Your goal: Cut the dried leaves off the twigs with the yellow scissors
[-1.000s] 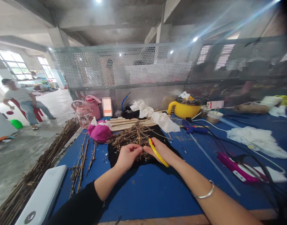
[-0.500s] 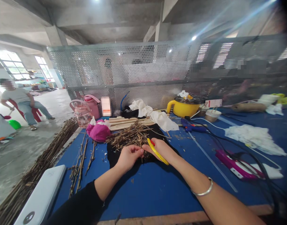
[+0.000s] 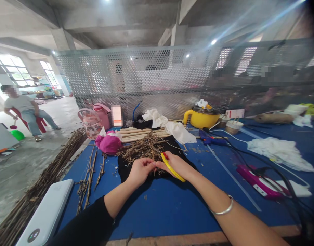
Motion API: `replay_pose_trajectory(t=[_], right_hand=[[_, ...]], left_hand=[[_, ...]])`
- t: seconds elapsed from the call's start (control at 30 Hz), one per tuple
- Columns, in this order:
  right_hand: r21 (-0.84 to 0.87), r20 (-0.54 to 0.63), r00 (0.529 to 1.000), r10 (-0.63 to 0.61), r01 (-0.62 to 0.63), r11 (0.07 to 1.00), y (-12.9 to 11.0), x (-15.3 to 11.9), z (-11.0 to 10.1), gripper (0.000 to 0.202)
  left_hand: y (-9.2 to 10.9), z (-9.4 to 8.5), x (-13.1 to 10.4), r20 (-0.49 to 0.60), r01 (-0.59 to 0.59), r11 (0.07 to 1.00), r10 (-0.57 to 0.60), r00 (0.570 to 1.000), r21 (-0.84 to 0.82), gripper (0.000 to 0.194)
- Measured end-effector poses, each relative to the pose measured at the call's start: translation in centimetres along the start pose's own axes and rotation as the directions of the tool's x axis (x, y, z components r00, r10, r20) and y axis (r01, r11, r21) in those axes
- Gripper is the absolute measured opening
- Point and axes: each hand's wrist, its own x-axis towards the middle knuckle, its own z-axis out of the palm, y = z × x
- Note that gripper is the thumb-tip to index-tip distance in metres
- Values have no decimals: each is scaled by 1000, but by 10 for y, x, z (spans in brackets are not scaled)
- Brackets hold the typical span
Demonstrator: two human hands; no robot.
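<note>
A heap of short dry brown stalks (image 3: 136,148) lies on a black cloth (image 3: 122,173) over the blue tabletop (image 3: 157,212). My left hand (image 3: 141,171) is closed at the heap's near edge, thumb and forefinger pinched on a thin twig that is mostly hidden. Touching its fingertips, my right hand (image 3: 174,165) is closed round a yellow-handled cutting tool (image 3: 175,171) with some red near the pivot. The tool's dark tip points at the heap. Longer dry stems (image 3: 90,177) lie on the table to the left.
A white power bank (image 3: 48,208) lies front left, beside a long bundle of stalks (image 3: 41,184). Behind the heap are pale sticks (image 3: 144,134), a purple cloth (image 3: 109,142) and a yellow pot (image 3: 204,117). A glue gun (image 3: 213,138) and magenta power strip (image 3: 259,181) lie right. A person sits far left.
The whole view has shifted slightly to the right. My hands stay together at the heap, with the fingertips a little closer to each other.
</note>
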Motion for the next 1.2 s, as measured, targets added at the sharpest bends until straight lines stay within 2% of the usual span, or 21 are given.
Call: replay_pose_trajectory(t=[0.27, 0.53, 0.7, 0.97, 1.2], right_hand=[[-94, -25, 998, 50, -52, 994, -4, 0, 2, 52], [-123, -5, 996, 84, -84, 989, 1, 3, 6, 57], [-102, 51, 990, 135, -130, 986, 5, 8, 10, 61], [-150, 61, 986, 154, -144, 978, -4, 6, -3, 59], [-200, 40, 990, 137, -126, 972, -3, 6, -6, 55]], left_hand=[[-9, -1, 4, 33, -14, 1000, 14, 999, 2, 35], [-6, 0, 2, -7, 12, 998, -12, 1000, 58, 35], [-5, 0, 2, -29, 57, 993, -54, 998, 100, 31], [-6, 0, 5, -71, 111, 993, -108, 992, 47, 20], [-5, 0, 5, -93, 88, 996, -87, 992, 5, 20]])
